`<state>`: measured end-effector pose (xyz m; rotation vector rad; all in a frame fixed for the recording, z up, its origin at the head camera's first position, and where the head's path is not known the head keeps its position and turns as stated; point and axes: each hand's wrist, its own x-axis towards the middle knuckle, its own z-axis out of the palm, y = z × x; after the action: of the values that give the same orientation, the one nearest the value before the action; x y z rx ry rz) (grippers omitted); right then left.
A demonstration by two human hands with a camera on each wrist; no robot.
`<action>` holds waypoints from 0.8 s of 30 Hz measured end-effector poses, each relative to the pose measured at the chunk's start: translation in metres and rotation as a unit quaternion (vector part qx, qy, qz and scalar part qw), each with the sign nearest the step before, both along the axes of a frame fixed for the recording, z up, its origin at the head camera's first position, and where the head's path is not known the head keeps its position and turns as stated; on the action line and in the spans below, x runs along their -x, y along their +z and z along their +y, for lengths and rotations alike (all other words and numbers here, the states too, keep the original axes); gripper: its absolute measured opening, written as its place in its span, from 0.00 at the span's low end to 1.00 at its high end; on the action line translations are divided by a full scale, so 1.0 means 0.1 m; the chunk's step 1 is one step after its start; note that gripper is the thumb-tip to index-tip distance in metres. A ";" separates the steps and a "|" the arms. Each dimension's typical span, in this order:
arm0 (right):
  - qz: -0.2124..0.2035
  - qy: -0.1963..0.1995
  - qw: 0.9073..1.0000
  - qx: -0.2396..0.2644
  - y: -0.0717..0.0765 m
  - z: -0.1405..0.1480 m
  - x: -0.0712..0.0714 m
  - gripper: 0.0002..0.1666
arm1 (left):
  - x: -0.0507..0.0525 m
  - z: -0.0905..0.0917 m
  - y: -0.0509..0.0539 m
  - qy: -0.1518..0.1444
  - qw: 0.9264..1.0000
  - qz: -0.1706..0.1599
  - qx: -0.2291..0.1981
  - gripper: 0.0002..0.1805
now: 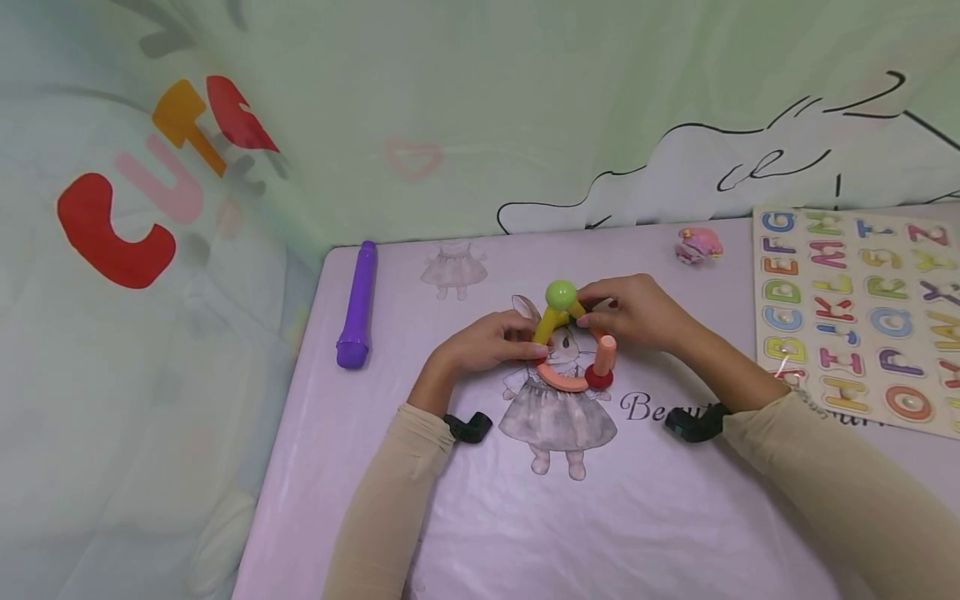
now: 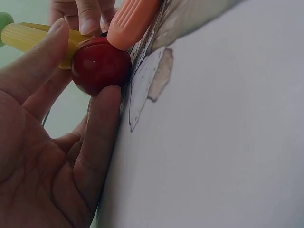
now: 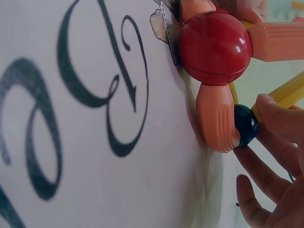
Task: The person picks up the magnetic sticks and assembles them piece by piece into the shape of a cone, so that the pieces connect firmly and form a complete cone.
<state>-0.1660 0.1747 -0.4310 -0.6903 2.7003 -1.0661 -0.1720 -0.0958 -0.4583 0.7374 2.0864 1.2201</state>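
Note:
A ball-and-stick building toy [image 1: 564,382] sits on the printed cloth between both hands. Its orange curved rods form a ring with balls at the joints, and two yellow sticks [image 1: 550,326] lean up to a light green ball [image 1: 561,295]. One orange stick [image 1: 607,353] stands on a red ball [image 3: 214,47]. My left hand [image 1: 498,342] pinches a yellow stick near its lower end, one finger touching another red ball [image 2: 101,66]. My right hand [image 1: 633,312] pinches the other yellow stick [image 3: 282,94] just above a dark blue ball [image 3: 245,125].
A purple toy microphone-like stick [image 1: 358,308] lies at the left edge of the table. Toward the back is a small pink toy [image 1: 699,245]. An alphabet puzzle board [image 1: 862,321] lies at the right. Printed curtains hang behind and at the left.

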 end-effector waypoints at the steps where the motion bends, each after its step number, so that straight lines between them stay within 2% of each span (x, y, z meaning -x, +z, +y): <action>1: 0.000 0.002 1.000 0.001 0.00 0.00 0.00 0.16 | 0.00 0.00 0.00 0.000 1.000 -0.001 0.000 0.11; 10: -0.013 0.005 1.000 0.007 0.04 0.00 -0.02 0.17 | 0.01 -0.01 -0.02 -0.001 1.000 -0.004 -0.001 0.13; 14: -0.007 0.009 1.000 0.007 0.04 0.00 -0.02 0.16 | 0.00 -0.02 -0.02 -0.003 1.000 0.006 0.008 0.14; 19: 0.001 0.031 0.999 0.011 0.03 -0.01 -0.01 0.16 | -0.02 -0.04 0.01 -0.032 0.999 0.017 0.035 0.15; 21: -0.002 0.039 0.999 0.011 0.03 -0.02 -0.01 0.16 | -0.03 -0.03 0.03 -0.050 0.998 0.019 0.041 0.15; 24: -0.015 0.037 0.999 0.007 0.04 -0.03 -0.02 0.18 | -0.03 -0.03 0.04 -0.062 0.996 0.027 0.050 0.16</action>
<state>-0.1639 0.1719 -0.4266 -0.7633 2.6229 -1.0709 -0.1692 -0.0992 -0.4540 0.8475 2.0949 1.0317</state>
